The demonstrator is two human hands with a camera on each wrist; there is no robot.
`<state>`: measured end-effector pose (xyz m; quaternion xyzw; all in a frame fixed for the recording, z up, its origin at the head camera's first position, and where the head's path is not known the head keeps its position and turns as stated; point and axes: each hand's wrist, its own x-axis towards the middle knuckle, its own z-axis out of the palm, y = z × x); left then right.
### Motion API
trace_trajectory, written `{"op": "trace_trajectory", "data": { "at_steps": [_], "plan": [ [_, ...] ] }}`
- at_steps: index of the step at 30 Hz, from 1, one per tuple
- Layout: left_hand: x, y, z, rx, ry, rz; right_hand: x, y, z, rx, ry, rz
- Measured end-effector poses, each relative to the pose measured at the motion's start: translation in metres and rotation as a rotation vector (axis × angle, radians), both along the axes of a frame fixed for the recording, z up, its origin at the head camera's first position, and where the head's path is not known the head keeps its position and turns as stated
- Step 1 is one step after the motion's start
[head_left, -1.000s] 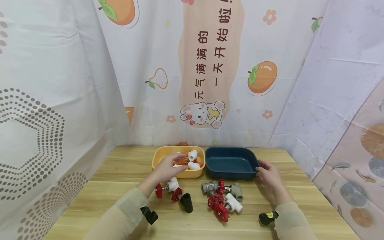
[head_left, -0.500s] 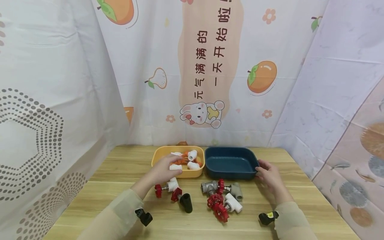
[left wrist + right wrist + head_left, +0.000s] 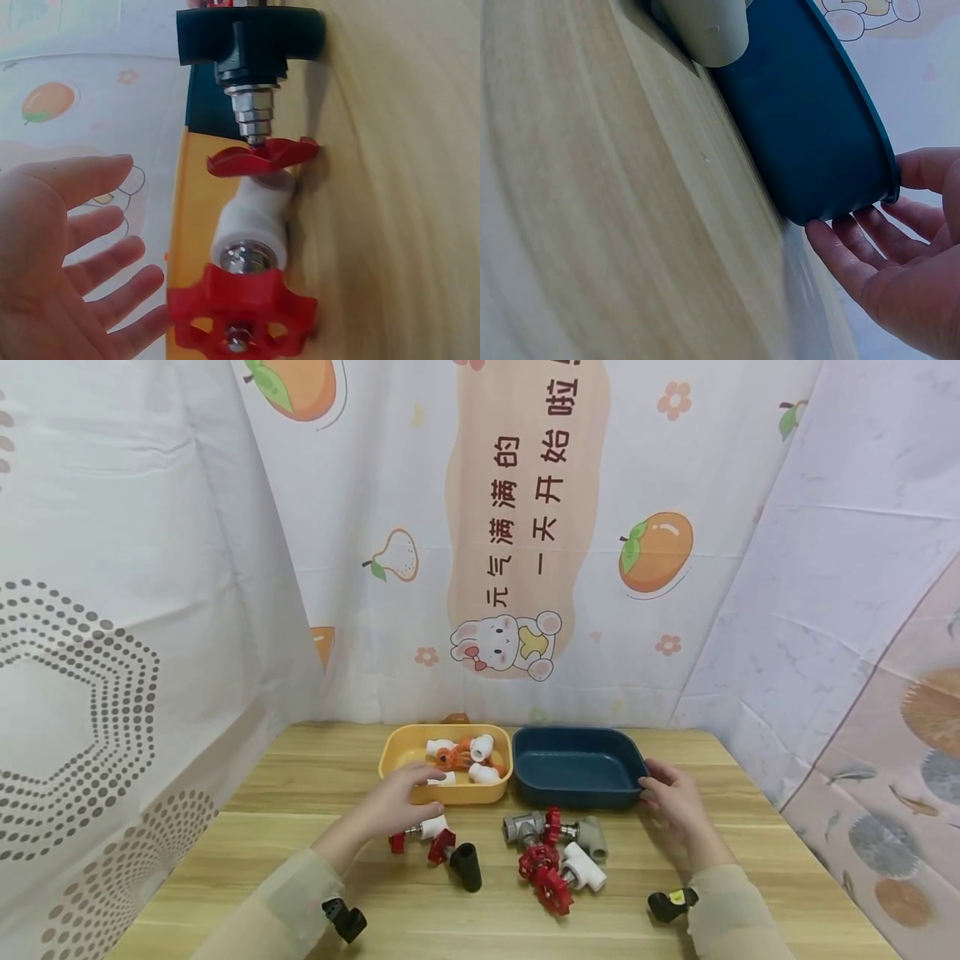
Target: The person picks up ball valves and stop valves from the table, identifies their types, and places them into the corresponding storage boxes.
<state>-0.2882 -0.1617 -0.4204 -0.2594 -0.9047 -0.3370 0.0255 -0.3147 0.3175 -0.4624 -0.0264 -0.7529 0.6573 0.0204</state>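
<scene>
My left hand (image 3: pixel 390 803) hovers at the near edge of the yellow bin (image 3: pixel 408 793), fingers spread and holding nothing. Just below it lie a white valve (image 3: pixel 255 214) with a red handwheel (image 3: pixel 244 311) and a black valve (image 3: pixel 467 867) with a red handwheel. My right hand (image 3: pixel 677 802) touches the right end of the dark blue bin (image 3: pixel 802 112); its fingertips (image 3: pixel 821 232) rest against the outer wall and rim. No objects show inside the blue bin. White pipe fittings (image 3: pixel 482 747) and orange pieces (image 3: pixel 453 757) lie in the yellow bin.
In front of the blue bin lies a cluster: a metal valve (image 3: pixel 525 828), a grey valve (image 3: pixel 592 839) and a white valve (image 3: pixel 585 867), with red handwheels (image 3: pixel 553 892). Patterned curtains (image 3: pixel 390 635) close off the back and sides of the wooden table (image 3: pixel 600 935).
My left hand has drawn back from over the yellow bin, leftward and toward me, uncovering more of its contents. My right hand stays at the blue bin.
</scene>
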Motion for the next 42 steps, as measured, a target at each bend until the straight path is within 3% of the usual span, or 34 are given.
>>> {"op": "trace_trajectory", "data": {
  "at_steps": [6,20,34,42],
  "plan": [
    [0.002,-0.008,-0.009,-0.008,0.015,-0.015,-0.001,0.001,-0.005,0.010,0.002,0.002],
    [0.011,-0.024,-0.028,0.056,-0.057,-0.020,-0.002,0.005,-0.007,0.024,-0.022,-0.004],
    [0.015,-0.036,-0.039,0.031,-0.082,-0.045,0.000,0.002,-0.004,-0.001,-0.020,-0.003],
    [0.016,-0.044,-0.045,0.028,-0.106,-0.018,0.000,0.003,-0.001,0.007,-0.020,0.005]
  ]
}}
